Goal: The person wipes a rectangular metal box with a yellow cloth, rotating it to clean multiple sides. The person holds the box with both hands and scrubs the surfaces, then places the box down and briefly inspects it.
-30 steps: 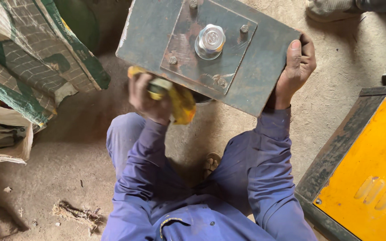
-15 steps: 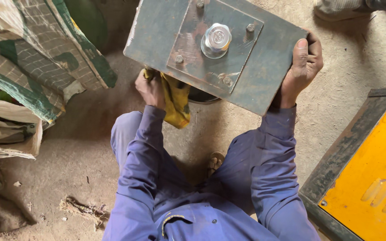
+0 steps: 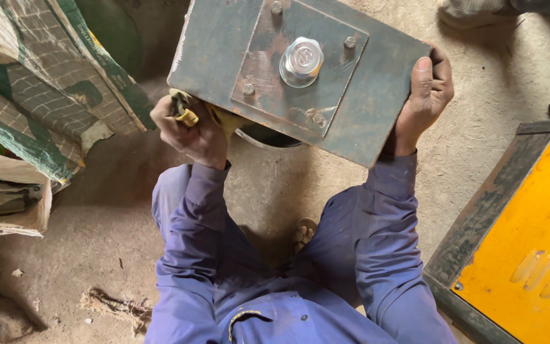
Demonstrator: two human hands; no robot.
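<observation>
Metal box: held tilted above the dirt floor, over the knees; a smaller plate is bolted on its face, with 1 large shiny nut in the middle.
Left hand: clenched around a yellow cloth, pressed against the box's lower left edge.
Right hand: clasped around the box's right edge.
Surroundings: woven sacks at left, a yellow panel at right.

The support surface is a dusty dirt floor. Woven green-patterned sacks lie on it at left. A yellow-topped steel box sits right of the sacks, with wood scraps below them.
</observation>
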